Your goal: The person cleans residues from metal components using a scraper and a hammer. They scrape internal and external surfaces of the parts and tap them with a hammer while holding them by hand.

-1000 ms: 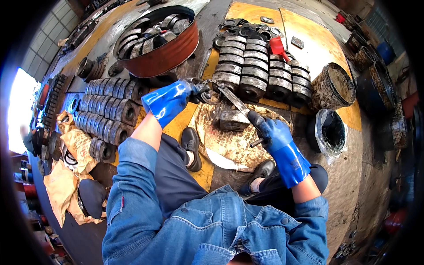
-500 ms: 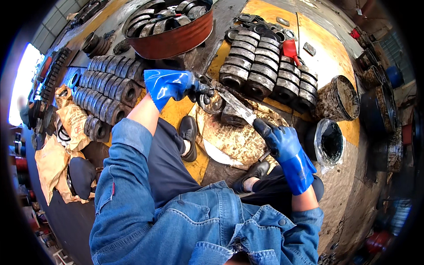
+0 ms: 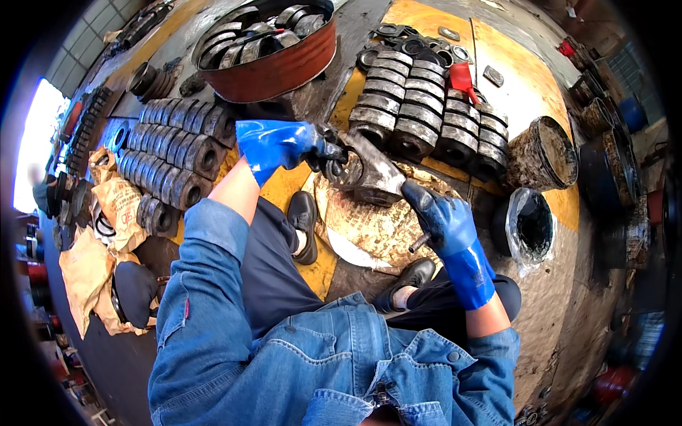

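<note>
My left hand (image 3: 295, 148), in a blue rubber glove with blackened fingers, is closed on a greasy metal ring (image 3: 346, 175) above the middle of the work area. In my right hand (image 3: 449, 226), gloved the same way, is a broad-bladed scraper (image 3: 380, 169). Its smeared flat blade slants up and left, with the upper end against or just over the ring; contact is hard to tell. A short rod end (image 3: 419, 243) pokes out below the right glove. Under the blade sits a dark metal piece (image 3: 376, 197), partly hidden, on a grease-coated round board (image 3: 366, 231).
Rows of stacked metal rings stand at the left (image 3: 167, 153) and ahead (image 3: 415, 121), a red scoop (image 3: 461, 77) on the latter. A red tub (image 3: 273, 74) of rings is far left. At right are a grease-caked bucket (image 3: 533, 153) and a plastic-lined pail (image 3: 510, 227).
The scraper has turned so its blade shows broader and sits nearer the ring. My right hand has shifted slightly left; my left hand has moved slightly right with the ring.
</note>
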Available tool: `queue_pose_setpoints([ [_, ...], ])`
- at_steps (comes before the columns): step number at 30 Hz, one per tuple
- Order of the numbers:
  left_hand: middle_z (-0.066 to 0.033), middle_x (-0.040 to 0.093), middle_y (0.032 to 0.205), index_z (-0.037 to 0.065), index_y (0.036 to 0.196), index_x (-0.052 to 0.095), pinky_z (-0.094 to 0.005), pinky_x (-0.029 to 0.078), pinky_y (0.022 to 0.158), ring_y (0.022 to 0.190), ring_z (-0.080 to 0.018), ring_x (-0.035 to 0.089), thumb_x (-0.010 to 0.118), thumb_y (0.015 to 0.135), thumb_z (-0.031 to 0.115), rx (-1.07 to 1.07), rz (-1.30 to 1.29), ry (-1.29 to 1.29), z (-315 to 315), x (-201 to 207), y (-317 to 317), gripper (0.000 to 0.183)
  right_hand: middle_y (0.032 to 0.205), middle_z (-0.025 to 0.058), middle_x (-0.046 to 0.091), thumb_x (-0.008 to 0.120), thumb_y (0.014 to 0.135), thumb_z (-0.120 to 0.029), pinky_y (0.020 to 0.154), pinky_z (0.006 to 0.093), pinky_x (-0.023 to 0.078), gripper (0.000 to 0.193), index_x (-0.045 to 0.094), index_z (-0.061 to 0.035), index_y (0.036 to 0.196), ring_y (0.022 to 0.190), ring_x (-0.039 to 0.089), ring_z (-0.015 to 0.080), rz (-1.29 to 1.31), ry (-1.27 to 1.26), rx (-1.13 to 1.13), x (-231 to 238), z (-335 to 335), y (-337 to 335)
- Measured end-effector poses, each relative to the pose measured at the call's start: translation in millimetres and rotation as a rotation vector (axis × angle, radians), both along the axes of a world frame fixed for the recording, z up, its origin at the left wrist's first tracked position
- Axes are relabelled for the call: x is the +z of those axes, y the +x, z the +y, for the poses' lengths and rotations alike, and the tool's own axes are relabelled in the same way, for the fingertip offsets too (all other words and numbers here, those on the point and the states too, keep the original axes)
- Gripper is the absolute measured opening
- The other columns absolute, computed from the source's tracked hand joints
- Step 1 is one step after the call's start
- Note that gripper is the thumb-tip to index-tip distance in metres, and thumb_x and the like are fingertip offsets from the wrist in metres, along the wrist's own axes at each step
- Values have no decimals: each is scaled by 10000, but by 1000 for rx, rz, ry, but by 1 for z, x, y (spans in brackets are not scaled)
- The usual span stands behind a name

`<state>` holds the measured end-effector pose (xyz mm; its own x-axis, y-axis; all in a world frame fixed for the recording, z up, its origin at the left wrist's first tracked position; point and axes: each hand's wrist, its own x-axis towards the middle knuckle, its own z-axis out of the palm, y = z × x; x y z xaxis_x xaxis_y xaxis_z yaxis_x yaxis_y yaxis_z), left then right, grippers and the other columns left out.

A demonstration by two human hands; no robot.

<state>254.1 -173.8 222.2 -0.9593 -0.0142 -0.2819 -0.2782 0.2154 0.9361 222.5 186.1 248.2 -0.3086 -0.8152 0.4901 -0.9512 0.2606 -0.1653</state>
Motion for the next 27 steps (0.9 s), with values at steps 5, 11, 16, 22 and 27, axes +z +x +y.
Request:
queue_pose_setpoints([
  [5,-15,676,812,32,988,680,-231,462,594,702,-77,575,698,828,171,19,14,34,14,-1,-23,212,835,175,635,634,779,-52,558,453,479,444,551,-124,1209,686,600,396,-151,-244,-100,1,-9,1],
  [11,-15,677,806,32,986,682,-228,458,598,696,-73,572,702,826,176,83,67,73,29,-1,-40,217,751,160,616,580,749,-42,579,424,474,478,574,-190,1204,676,601,366,-305,-16,-278,-12,-14,13],
  [16,-17,675,813,47,968,693,-237,466,626,714,-88,584,683,827,194,75,240,50,52,13,-38,204,799,188,622,569,811,-157,595,474,474,395,554,-238,1198,738,599,400,-275,32,-357,-32,-11,6],
  [22,-33,685,849,4,962,686,-261,492,728,776,-96,592,672,817,61,74,364,-95,47,-13,-47,157,794,71,629,559,887,-157,536,318,459,326,556,-107,1209,666,589,184,-717,-225,-416,-26,-25,3],
  [27,-37,680,890,-5,993,666,-255,483,726,790,-91,587,646,823,5,109,398,-86,58,-13,-45,171,921,14,634,572,908,-162,637,226,476,340,540,-50,1227,759,553,75,-1273,-605,-188,-10,-29,9],
])
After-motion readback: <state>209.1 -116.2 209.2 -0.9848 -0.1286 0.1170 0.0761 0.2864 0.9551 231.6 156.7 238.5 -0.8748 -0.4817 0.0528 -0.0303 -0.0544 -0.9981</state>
